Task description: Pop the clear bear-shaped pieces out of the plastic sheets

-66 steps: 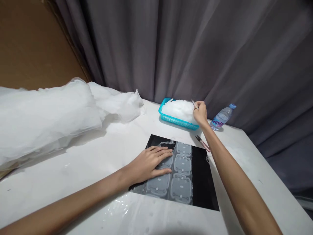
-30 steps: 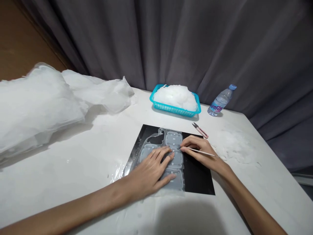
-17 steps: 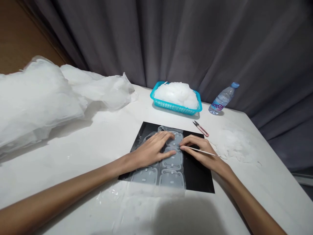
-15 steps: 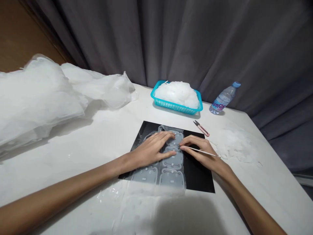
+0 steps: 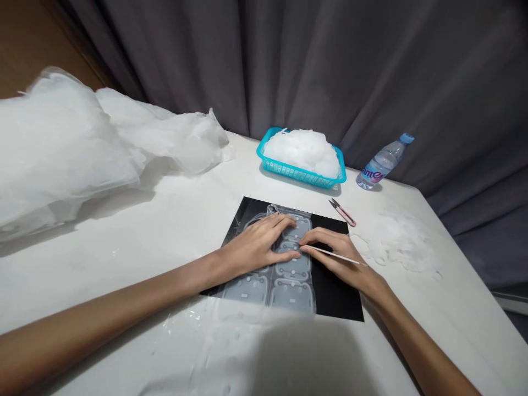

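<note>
A clear plastic sheet with several rounded-square panels [image 5: 292,297] lies over a black mat [image 5: 338,300] on the white table. My left hand [image 5: 259,242] rests spread on the sheet, thumb and fingers apart, covering part of its upper left. In my right hand [image 5: 336,253] is a thin white stick [image 5: 338,255], pinched between thumb and fingers. The stick's near end slants back over the hand, and its tip meets the right edge of the panels. Exactly what the tip touches is hidden by my fingertips.
Pink-handled thread snips [image 5: 344,213] lie behind the mat. A turquoise basket [image 5: 301,175] holds fluffy white material, with a water bottle [image 5: 381,165] to its right. Thin white scraps [image 5: 406,242] are heaped at the right. Large white plastic bags [image 5: 66,148] fill the left, before a grey curtain [image 5: 289,66].
My view has shifted slightly, so the items appear a little higher. My right hand has moved slightly left along the sheet's edge with the stick. The left hand stays in place.
</note>
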`<action>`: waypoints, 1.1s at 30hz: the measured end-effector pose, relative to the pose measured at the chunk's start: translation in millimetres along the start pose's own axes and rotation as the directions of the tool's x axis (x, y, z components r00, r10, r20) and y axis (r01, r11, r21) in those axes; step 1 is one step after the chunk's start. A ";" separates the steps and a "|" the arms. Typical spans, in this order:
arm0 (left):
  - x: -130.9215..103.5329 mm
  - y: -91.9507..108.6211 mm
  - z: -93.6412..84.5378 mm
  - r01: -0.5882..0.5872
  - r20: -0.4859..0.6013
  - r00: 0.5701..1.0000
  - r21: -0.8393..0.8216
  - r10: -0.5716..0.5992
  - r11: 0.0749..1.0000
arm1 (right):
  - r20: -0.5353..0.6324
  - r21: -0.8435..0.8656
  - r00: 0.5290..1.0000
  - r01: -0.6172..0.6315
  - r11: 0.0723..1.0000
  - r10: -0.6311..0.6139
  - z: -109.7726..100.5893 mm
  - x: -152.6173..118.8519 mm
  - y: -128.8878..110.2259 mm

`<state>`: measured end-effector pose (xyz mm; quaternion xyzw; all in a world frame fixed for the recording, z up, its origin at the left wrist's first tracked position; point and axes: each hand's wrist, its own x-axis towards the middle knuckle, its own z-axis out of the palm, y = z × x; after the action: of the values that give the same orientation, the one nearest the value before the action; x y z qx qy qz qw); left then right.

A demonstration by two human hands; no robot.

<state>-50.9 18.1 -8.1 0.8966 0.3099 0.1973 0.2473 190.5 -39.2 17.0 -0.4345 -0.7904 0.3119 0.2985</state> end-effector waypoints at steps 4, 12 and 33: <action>-0.7 0.7 0.2 0.006 -0.006 1.000 -0.017 -0.006 1.000 | 0.015 -0.028 1.000 0.020 0.999 -0.019 1.4 0.9 -1.7; -2.2 -1.0 3.5 -0.001 -0.004 1.000 0.032 0.001 0.999 | 0.047 -0.192 0.995 0.095 0.977 -0.088 1.6 -1.2 -4.9; -7.3 10.9 6.4 0.059 0.026 0.998 0.080 -0.061 0.995 | 0.031 -0.393 0.973 0.224 0.892 -0.231 8.5 -5.0 7.5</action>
<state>-47.9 3.9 -8.6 0.8987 0.3407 0.1646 0.2216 190.2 -42.3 5.0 -0.3927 -0.8798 0.1062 0.2460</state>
